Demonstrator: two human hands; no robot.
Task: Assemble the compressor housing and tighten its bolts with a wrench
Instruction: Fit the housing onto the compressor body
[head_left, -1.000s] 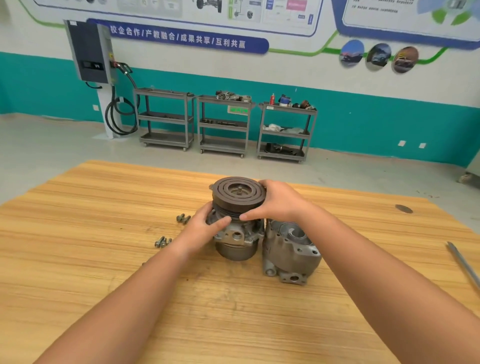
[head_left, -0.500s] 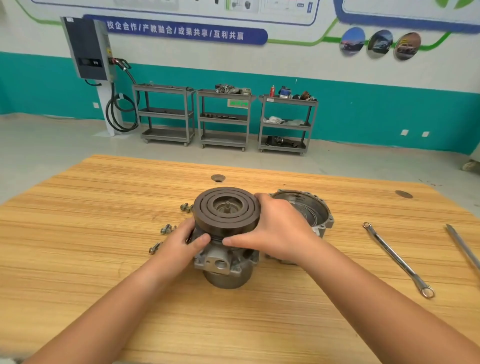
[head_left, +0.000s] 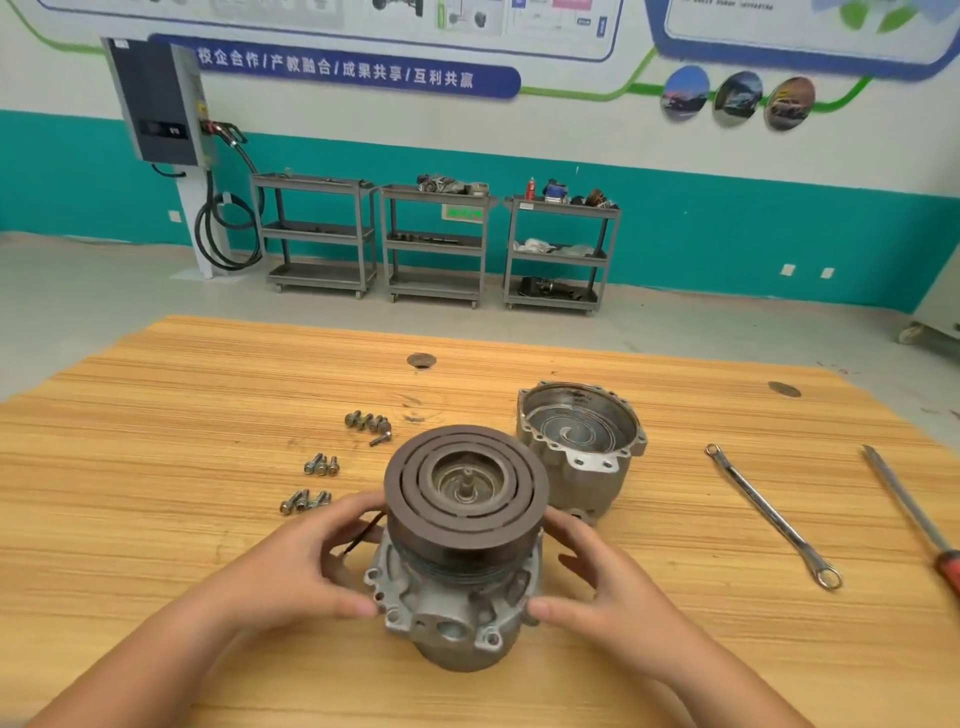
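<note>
The compressor front half (head_left: 457, 597), a grey cast body topped by a dark grooved pulley (head_left: 466, 483), is upright near the table's front. My left hand (head_left: 291, 566) grips its left side, thumb on the flange. My right hand (head_left: 608, 587) grips the right side, thumb on the flange rim. The rear housing (head_left: 579, 447), an open cup showing a spiral scroll, stands just behind and to the right. Several bolts (head_left: 322, 464) lie in three small groups to the left. A ring wrench (head_left: 774, 517) lies on the right.
A screwdriver with a red handle (head_left: 914, 517) lies at the table's right edge. The wooden table (head_left: 156, 467) has round holes (head_left: 421, 360) near its far edge. Three grey shelf carts (head_left: 436, 244) and a wall charger (head_left: 161, 104) stand far behind.
The front half has come toward me and away from the rear housing, which now stands open end up. My right hand slid from the pulley's top down to the body's side.
</note>
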